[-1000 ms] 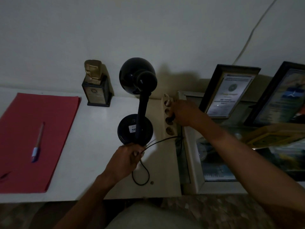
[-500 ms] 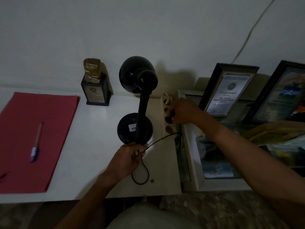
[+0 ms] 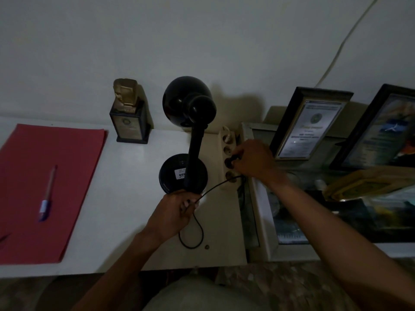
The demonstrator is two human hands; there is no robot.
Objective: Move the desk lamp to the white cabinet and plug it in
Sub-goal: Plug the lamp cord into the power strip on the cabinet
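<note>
Holding the black plug [image 3: 231, 162] in a pinch between the fingers of my right hand [image 3: 253, 161], I am pressing it at the third socket of the cream power strip [image 3: 227, 151] lying along the right edge of the white cabinet [image 3: 125, 198]; whether the pins are fully seated I cannot tell, as my fingers are covering the joint; my left hand [image 3: 173, 213] is closing around the black cord [image 3: 215, 187] at the near rim of the desk lamp [image 3: 188, 140], fingers curled together with the cord passing between them; the lamp is standing upright on the cabinet top, just left of the strip, its round shade near the wall; below my left hand the cord is hanging in a loose loop on the cabinet surface; further left a red folder [image 3: 45, 187] is lying flat with a pen [image 3: 48, 194] on it, and a small trophy [image 3: 129, 113] is standing against the wall; framed certificates [image 3: 310, 124] are leaning at the right.
</note>
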